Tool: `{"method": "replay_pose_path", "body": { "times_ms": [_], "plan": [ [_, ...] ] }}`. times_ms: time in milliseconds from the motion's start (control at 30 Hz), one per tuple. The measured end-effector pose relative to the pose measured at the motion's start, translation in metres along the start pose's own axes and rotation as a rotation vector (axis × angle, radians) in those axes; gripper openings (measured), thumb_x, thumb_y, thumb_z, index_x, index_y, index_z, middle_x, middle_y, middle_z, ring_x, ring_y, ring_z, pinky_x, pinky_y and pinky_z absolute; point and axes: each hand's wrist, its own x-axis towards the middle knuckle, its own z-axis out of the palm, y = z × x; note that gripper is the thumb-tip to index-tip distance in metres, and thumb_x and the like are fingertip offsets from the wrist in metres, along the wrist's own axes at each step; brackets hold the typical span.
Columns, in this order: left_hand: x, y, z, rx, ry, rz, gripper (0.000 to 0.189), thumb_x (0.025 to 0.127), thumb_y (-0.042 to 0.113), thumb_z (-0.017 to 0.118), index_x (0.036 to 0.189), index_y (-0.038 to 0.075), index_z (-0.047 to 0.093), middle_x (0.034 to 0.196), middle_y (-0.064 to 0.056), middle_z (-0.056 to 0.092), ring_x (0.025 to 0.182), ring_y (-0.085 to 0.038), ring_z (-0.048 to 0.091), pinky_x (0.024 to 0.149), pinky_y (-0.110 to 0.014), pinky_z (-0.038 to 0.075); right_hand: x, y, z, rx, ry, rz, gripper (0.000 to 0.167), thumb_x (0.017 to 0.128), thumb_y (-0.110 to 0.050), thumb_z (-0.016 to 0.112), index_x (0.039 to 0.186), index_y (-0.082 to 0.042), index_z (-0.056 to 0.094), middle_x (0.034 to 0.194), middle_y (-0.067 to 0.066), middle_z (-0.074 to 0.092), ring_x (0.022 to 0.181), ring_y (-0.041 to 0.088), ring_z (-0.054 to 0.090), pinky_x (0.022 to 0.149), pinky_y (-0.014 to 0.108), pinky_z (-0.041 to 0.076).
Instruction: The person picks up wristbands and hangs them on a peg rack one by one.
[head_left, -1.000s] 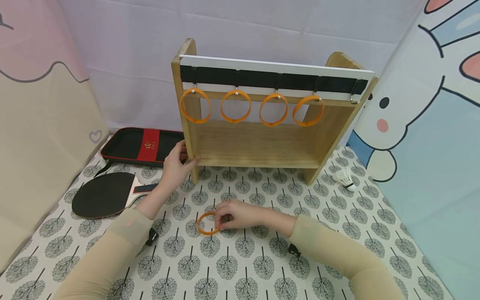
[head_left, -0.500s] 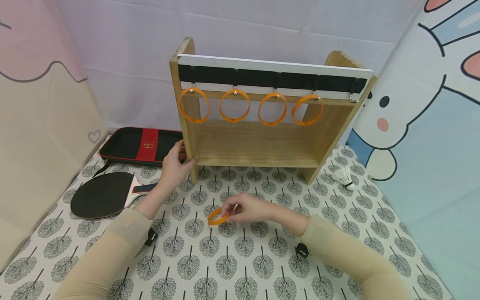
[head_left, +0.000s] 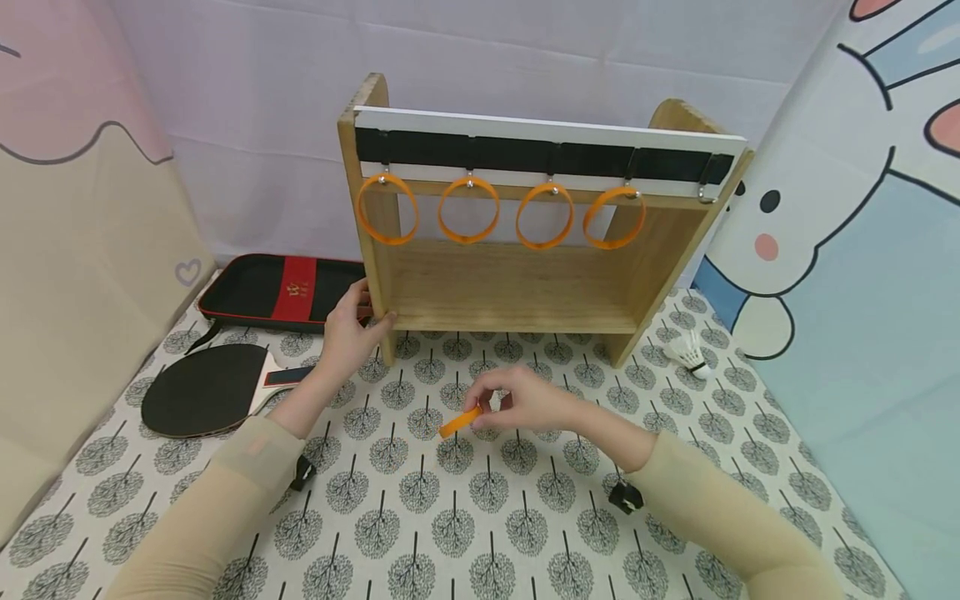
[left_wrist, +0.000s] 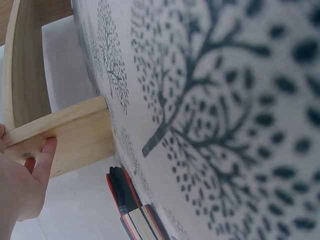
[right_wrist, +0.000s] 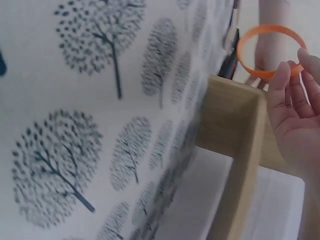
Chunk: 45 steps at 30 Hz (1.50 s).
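Note:
My right hand [head_left: 528, 398] pinches an orange ring [head_left: 460, 422] at its right edge, above the patterned tablecloth. Seen edge-on in the head view, the ring shows as a full loop in the right wrist view [right_wrist: 243, 47]. At the left side panel of a wooden shelf [head_left: 510, 287], my left hand [head_left: 348, 337] grips low down, thumb on the front edge and fingers on the outer face. Several more orange rings [head_left: 467, 240] hang from metal hooks along the shelf's top bar. The hook at the far right [head_left: 705, 196] carries no ring.
A black case with a red band [head_left: 294, 287] lies behind my left hand. Nearer, a black table tennis bat [head_left: 202, 390] lies beside my left forearm. A shuttlecock [head_left: 688, 354] rests right of the shelf. Fabric backdrops [head_left: 525, 50] enclose the table.
My right hand has lifted the orange ring off the tablecloth and carried it right and toward the shelf, tilting it edge-on. The left hand has stayed on the shelf's side panel.

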Motion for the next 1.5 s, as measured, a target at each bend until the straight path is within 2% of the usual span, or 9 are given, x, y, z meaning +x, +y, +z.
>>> {"method": "replay_pose_path", "body": {
  "times_ms": [200, 500, 767, 1067, 1167, 1267, 1367, 1500],
  "plan": [
    [0.0, 0.001, 0.0, -0.001, -0.002, -0.001, 0.063, 0.086, 0.018, 0.068, 0.142, 0.011, 0.04, 0.114, -0.016, 0.058, 0.096, -0.033, 0.064, 0.069, -0.044, 0.058, -0.012, -0.008, -0.019, -0.045, 0.051, -0.035, 0.015, 0.082, -0.016, 0.074, 0.096, -0.019, 0.068, 0.098, -0.006, 0.062, 0.076, 0.009, 0.055, 0.053, 0.025, 0.053],
    [0.001, 0.0, 0.0, -0.002, 0.0, -0.002, 0.062, 0.086, 0.018, 0.067, 0.142, 0.011, 0.04, 0.113, -0.017, 0.058, 0.096, -0.034, 0.064, 0.071, -0.046, 0.058, -0.031, -0.028, -0.046, -0.072, 0.162, -0.035, 0.015, 0.082, -0.017, 0.074, 0.096, -0.018, 0.069, 0.095, -0.004, 0.063, 0.077, 0.011, 0.056, 0.058, 0.025, 0.055],
    [0.0, 0.001, -0.001, -0.008, -0.007, -0.006, 0.063, 0.086, 0.018, 0.067, 0.142, 0.011, 0.039, 0.114, -0.016, 0.057, 0.097, -0.034, 0.064, 0.072, -0.045, 0.058, -0.049, -0.045, -0.073, -0.069, 0.287, -0.158, 0.025, 0.079, 0.002, 0.073, 0.1, -0.01, 0.068, 0.096, 0.001, 0.065, 0.079, 0.01, 0.059, 0.058, 0.024, 0.055],
    [0.0, -0.001, 0.0, -0.002, -0.001, -0.001, 0.063, 0.086, 0.018, 0.068, 0.142, 0.011, 0.039, 0.114, -0.016, 0.058, 0.097, -0.032, 0.064, 0.072, -0.043, 0.058, -0.067, -0.062, -0.105, -0.024, 0.461, -0.31, 0.028, 0.072, 0.018, 0.07, 0.095, 0.003, 0.066, 0.094, 0.007, 0.063, 0.081, 0.012, 0.059, 0.065, 0.021, 0.056],
    [0.0, 0.0, 0.0, -0.004, -0.003, 0.001, 0.063, 0.086, 0.018, 0.067, 0.142, 0.01, 0.039, 0.115, -0.016, 0.058, 0.097, -0.033, 0.064, 0.071, -0.044, 0.058, -0.073, -0.066, -0.114, -0.01, 0.51, -0.36, 0.024, 0.073, 0.017, 0.07, 0.094, 0.005, 0.066, 0.094, 0.008, 0.063, 0.081, 0.013, 0.06, 0.066, 0.02, 0.055],
    [0.0, 0.001, -0.001, -0.004, -0.005, 0.003, 0.063, 0.086, 0.019, 0.067, 0.142, 0.01, 0.039, 0.115, -0.016, 0.057, 0.097, -0.033, 0.064, 0.071, -0.044, 0.058, -0.078, -0.069, -0.124, 0.019, 0.555, -0.403, 0.017, 0.077, 0.009, 0.071, 0.093, 0.006, 0.066, 0.093, 0.01, 0.063, 0.082, 0.015, 0.059, 0.067, 0.019, 0.055],
    [0.0, 0.001, -0.001, -0.005, -0.006, 0.002, 0.063, 0.086, 0.019, 0.067, 0.142, 0.01, 0.039, 0.115, -0.017, 0.057, 0.098, -0.033, 0.064, 0.072, -0.044, 0.058, -0.081, -0.072, -0.133, 0.09, 0.611, -0.442, 0.015, 0.079, 0.006, 0.071, 0.091, 0.011, 0.065, 0.092, 0.012, 0.063, 0.083, 0.017, 0.058, 0.067, 0.019, 0.055],
    [0.0, 0.0, 0.0, -0.002, -0.007, -0.002, 0.063, 0.087, 0.02, 0.067, 0.142, 0.01, 0.039, 0.115, -0.016, 0.057, 0.098, -0.033, 0.064, 0.072, -0.044, 0.058, -0.086, -0.077, -0.145, 0.218, 0.685, -0.488, 0.017, 0.078, 0.013, 0.068, 0.09, 0.021, 0.06, 0.094, 0.015, 0.063, 0.078, 0.02, 0.058, 0.065, 0.022, 0.056]
  ]
}}
